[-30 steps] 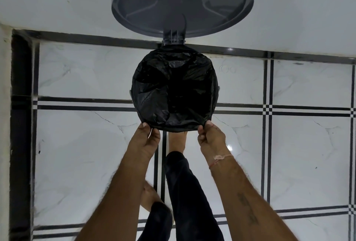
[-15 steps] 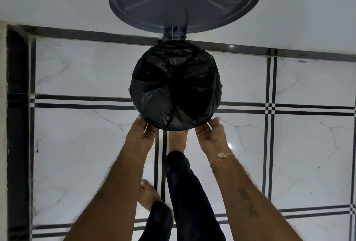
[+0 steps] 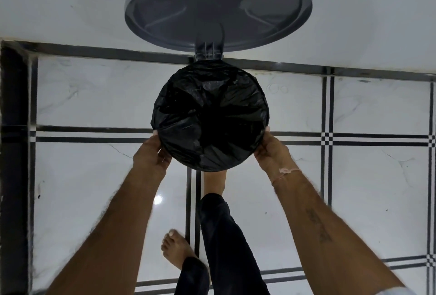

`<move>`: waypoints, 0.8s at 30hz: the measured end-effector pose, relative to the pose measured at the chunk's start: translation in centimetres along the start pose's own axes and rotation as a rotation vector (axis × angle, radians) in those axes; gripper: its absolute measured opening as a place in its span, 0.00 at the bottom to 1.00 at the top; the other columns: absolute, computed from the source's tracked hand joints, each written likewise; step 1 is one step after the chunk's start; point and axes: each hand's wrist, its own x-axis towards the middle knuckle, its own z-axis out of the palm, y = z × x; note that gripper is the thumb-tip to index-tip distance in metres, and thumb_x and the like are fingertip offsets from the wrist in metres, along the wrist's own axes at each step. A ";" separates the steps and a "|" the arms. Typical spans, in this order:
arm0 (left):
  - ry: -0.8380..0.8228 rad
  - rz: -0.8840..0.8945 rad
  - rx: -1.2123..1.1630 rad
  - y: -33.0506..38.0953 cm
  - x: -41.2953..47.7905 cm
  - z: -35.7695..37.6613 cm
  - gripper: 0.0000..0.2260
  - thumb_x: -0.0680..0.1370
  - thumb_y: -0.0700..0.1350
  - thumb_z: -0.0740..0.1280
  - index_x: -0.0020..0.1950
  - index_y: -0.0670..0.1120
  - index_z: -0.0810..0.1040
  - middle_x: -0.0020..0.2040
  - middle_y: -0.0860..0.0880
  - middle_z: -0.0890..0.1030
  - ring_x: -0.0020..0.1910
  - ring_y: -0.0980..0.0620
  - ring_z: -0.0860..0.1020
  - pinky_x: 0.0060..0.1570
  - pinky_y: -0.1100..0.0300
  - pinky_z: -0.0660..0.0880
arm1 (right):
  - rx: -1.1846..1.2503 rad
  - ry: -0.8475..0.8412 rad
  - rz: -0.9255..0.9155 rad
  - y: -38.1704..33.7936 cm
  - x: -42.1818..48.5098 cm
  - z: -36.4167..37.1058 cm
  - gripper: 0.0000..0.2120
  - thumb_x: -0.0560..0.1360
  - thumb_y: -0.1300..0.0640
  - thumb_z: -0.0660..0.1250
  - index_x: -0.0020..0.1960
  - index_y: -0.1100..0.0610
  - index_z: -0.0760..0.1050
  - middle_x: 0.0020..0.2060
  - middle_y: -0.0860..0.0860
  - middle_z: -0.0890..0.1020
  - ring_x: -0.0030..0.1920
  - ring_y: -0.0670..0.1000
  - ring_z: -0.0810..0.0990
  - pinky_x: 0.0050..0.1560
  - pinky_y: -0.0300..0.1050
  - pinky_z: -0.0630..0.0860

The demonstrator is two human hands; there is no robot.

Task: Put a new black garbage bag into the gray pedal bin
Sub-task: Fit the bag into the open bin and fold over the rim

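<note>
- Head view: the black garbage bag (image 3: 210,124) already lined the gray pedal bin (image 3: 207,55), its edge folded over the rim all round; the lid (image 3: 218,4) stood open. The task looked nearly done, with only smoothing and closing left.
- Head view: the left hand (image 3: 151,154) and right hand (image 3: 271,153) cupped the bagged rim from opposite sides, fingers curled loosely against the plastic. Whether they pinched it, I could not tell.
</note>
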 end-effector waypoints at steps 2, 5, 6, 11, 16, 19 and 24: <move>0.042 0.075 0.044 0.3 0.2 0.0 0.01 0.80 0.41 0.72 0.51 0.44 0.82 0.50 0.47 0.84 0.48 0.50 0.83 0.39 0.60 0.83 | -0.025 0.034 -0.070 -0.2 0.3 0.2 0.06 0.82 0.55 0.70 0.52 0.58 0.81 0.38 0.52 0.82 0.35 0.49 0.80 0.35 0.40 0.82; 0.050 0.268 0.125 0.9 -0.2 0.8 0.08 0.82 0.50 0.69 0.54 0.47 0.78 0.51 0.50 0.83 0.48 0.52 0.81 0.46 0.58 0.82 | 0.014 -0.011 -0.210 -0.8 -0.8 0.7 0.10 0.83 0.49 0.68 0.50 0.56 0.77 0.41 0.51 0.80 0.38 0.47 0.79 0.43 0.42 0.81; 0.031 0.325 0.164 1.2 -0.3 1.3 0.09 0.81 0.53 0.69 0.54 0.48 0.77 0.50 0.52 0.82 0.45 0.55 0.81 0.46 0.59 0.81 | -0.011 -0.026 -0.253 -1.1 -1.3 1.0 0.11 0.81 0.47 0.69 0.51 0.55 0.77 0.43 0.51 0.82 0.40 0.48 0.80 0.46 0.44 0.80; -0.029 0.403 0.269 2.8 0.2 3.6 0.10 0.80 0.51 0.72 0.41 0.49 0.77 0.38 0.55 0.81 0.36 0.61 0.79 0.41 0.63 0.76 | -0.101 -0.025 -0.297 -2.8 -1.3 2.6 0.09 0.80 0.53 0.72 0.44 0.56 0.77 0.37 0.51 0.80 0.36 0.49 0.76 0.32 0.39 0.75; -0.069 0.200 0.342 5.1 1.3 3.4 0.10 0.78 0.56 0.73 0.50 0.50 0.82 0.45 0.54 0.81 0.43 0.56 0.77 0.43 0.61 0.74 | -0.285 -0.015 -0.082 -5.6 0.3 3.9 0.14 0.80 0.46 0.71 0.53 0.58 0.81 0.41 0.51 0.79 0.38 0.51 0.76 0.36 0.46 0.77; -0.068 0.210 0.413 5.9 1.3 3.8 0.09 0.79 0.54 0.72 0.45 0.51 0.81 0.41 0.53 0.78 0.41 0.52 0.74 0.41 0.58 0.73 | -0.359 -0.055 -0.225 -6.1 0.5 4.4 0.12 0.82 0.49 0.68 0.53 0.59 0.82 0.42 0.51 0.81 0.44 0.52 0.79 0.43 0.45 0.76; -0.115 0.311 0.488 7.0 0.1 6.8 0.10 0.79 0.55 0.72 0.43 0.49 0.82 0.41 0.52 0.82 0.39 0.53 0.79 0.42 0.58 0.78 | -0.359 -0.210 -0.404 -7.1 0.2 6.8 0.16 0.77 0.52 0.76 0.50 0.67 0.83 0.47 0.63 0.87 0.47 0.60 0.87 0.55 0.55 0.86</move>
